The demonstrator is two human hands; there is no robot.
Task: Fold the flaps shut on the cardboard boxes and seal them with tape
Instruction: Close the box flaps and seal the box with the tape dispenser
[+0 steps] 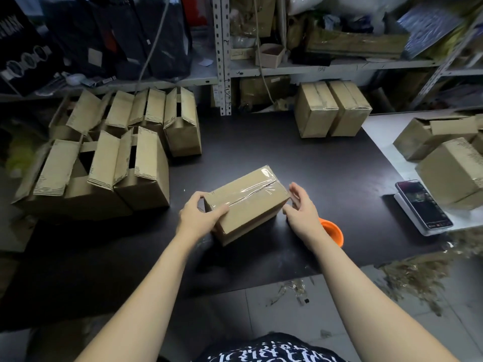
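Note:
A small cardboard box (pixel 248 202) lies in the middle of the black table (pixel 326 178), flaps closed, with clear tape along its top seam. My left hand (pixel 200 214) grips the box's near left end, thumb on top and fingers round the corner. My right hand (pixel 300 205) is at the box's right end with straight fingers, touching or nearly touching the side. An orange tape roll (pixel 333 232) lies on the table just behind my right wrist, partly hidden by it.
Several open boxes with raised flaps (pixel 117 163) crowd the table's left. Two taped boxes (pixel 332 108) stand at the back right. More boxes (pixel 452 158) and a phone on a white stand (pixel 423 205) sit on the right. Shelving rises behind.

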